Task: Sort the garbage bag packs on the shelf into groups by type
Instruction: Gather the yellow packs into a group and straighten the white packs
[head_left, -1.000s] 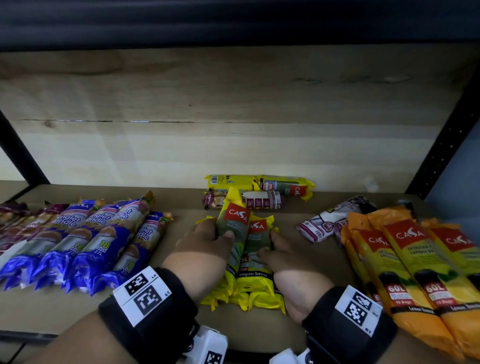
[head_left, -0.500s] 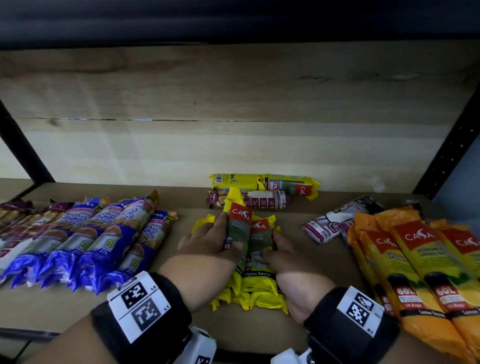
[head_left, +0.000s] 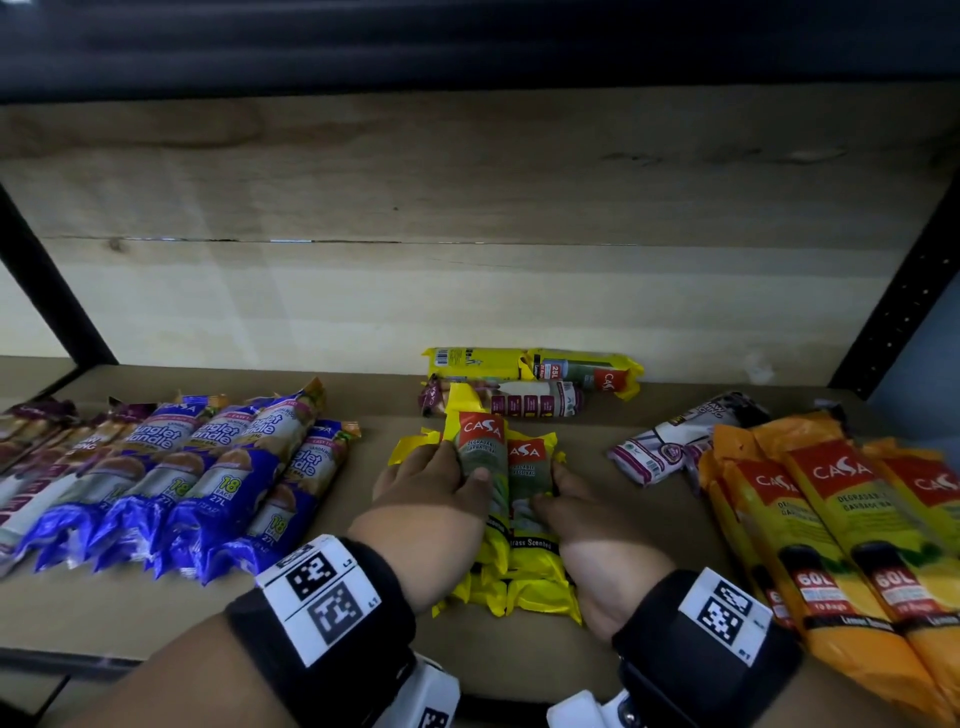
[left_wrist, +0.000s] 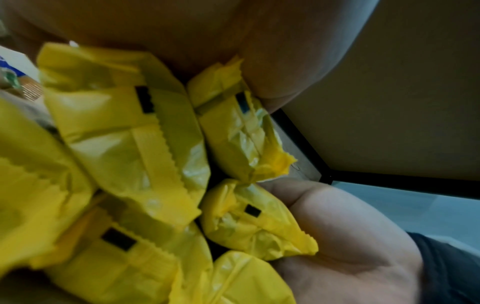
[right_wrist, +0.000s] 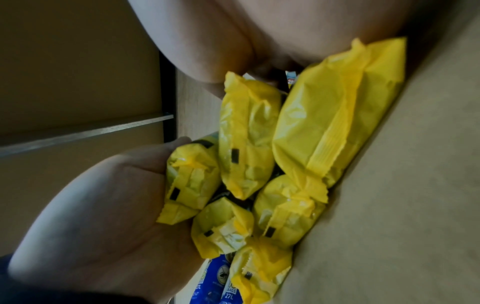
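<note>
— What are your hands doing?

— My left hand (head_left: 434, 488) lies on the left side of the yellow packs (head_left: 519, 525) at the lower middle of the head view, thumb curled over the top pack's green label, fingers spread along its far edge. My right hand (head_left: 587, 530) cups the right side of the same bundle, thumb bent onto the label of the neighbouring pack. Both hands hold the bundle between them, half closed round it.

— And from the wrists?

— In the left wrist view my right hand (left_wrist: 345, 232) shows at lower right, palm against the crimped ends of the yellow packs (left_wrist: 135, 144). In the right wrist view my left hand (right_wrist: 103, 205) sits at lower left, palm against the yellow packs (right_wrist: 259, 154), which lie two layers deep.

— How do the packs look?

— Long yellow sleeves with red CASA panels, side by side and stacked, lying on the shelf (head_left: 156, 618) with their near ends towards me.

— What else is on it?

— Blue packs (head_left: 208, 488) in a row at the left, orange packs (head_left: 841, 540) at the right edge, white packs (head_left: 670, 447) just beside those, and at the back, by the wall, a yellow pack (head_left: 530, 364) lying crosswise with a white-and-maroon pack (head_left: 514, 402) touching it in front.
</note>
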